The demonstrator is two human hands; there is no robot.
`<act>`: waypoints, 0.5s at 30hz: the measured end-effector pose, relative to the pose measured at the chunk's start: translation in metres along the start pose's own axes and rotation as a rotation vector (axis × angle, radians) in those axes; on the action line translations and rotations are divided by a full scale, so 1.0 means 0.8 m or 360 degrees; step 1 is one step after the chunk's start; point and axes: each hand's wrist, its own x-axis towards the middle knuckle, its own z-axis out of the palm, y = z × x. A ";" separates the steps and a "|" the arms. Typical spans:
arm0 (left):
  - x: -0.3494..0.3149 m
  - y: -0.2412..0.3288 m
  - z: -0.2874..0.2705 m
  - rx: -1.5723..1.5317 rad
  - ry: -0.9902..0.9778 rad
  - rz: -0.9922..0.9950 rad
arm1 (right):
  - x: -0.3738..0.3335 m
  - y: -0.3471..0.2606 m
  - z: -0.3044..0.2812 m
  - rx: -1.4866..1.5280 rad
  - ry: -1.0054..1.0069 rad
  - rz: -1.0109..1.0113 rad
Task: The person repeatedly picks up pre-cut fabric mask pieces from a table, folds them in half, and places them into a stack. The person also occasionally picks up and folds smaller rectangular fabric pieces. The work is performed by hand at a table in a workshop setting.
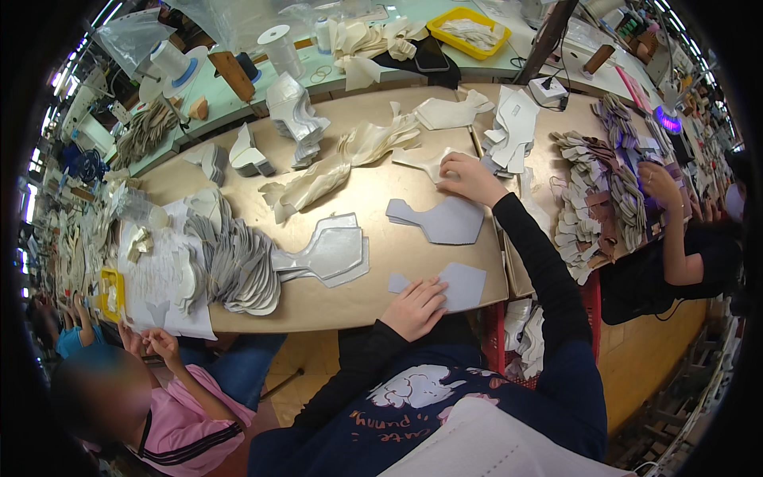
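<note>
My left hand [415, 308] lies with its fingers stretched out on a light grey cut piece [466, 286] at the table's near edge, covering its middle. Farther off, my right hand [470, 180] pinches the edge of a cream cut piece [421, 160]. Just below that hand rests a grey stack of cut pieces [449, 222] with a narrow arm pointing left. Left of it is a stack of shiny silvery-grey pieces [338, 250]. Behind, a long fanned row of cream pieces [358, 147] stretches across the tabletop.
Fanned grey pieces [242, 266] cover the table's left part. White stacks [513, 127] stand at the far right, near a white power socket [548, 91]. A yellow tray [469, 33] is on the back bench. A red crate [494, 338] stands below the table. People work on both sides.
</note>
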 end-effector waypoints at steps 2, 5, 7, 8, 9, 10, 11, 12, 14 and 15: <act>0.001 0.000 -0.001 -0.0001 -0.0002 0.0000 | 0.002 -0.003 0.000 -0.0005 -0.0033 0.0108; 0.001 -0.002 0.000 -0.0005 -0.0001 -0.0001 | 0.005 -0.005 0.000 0.0075 -0.0030 0.0191; 0.000 -0.001 0.000 -0.0004 0.0014 0.0009 | 0.005 -0.005 0.002 0.0110 0.0017 0.0167; -0.001 -0.001 0.000 -0.0013 0.0005 -0.0005 | 0.005 -0.004 0.003 0.0110 0.0038 0.0187; -0.001 0.001 -0.001 -0.0022 0.0006 -0.0009 | 0.005 -0.004 0.005 0.0055 0.0053 0.0131; 0.001 0.002 -0.003 -0.0035 -0.0003 -0.0039 | 0.003 -0.004 0.008 -0.0013 0.0074 0.0095; 0.004 0.003 -0.006 -0.0208 0.0087 -0.0106 | 0.002 -0.003 0.011 -0.0092 0.0108 0.0042; 0.012 0.003 -0.009 -0.0382 0.0170 -0.0196 | 0.002 -0.003 0.014 -0.0127 0.0132 0.0034; 0.035 -0.002 -0.018 -0.0454 0.0288 -0.0263 | 0.003 -0.001 0.019 -0.0202 0.0200 -0.0032; 0.057 -0.015 -0.022 -0.0348 0.0329 -0.0247 | 0.004 0.000 0.021 -0.0140 0.0246 0.0039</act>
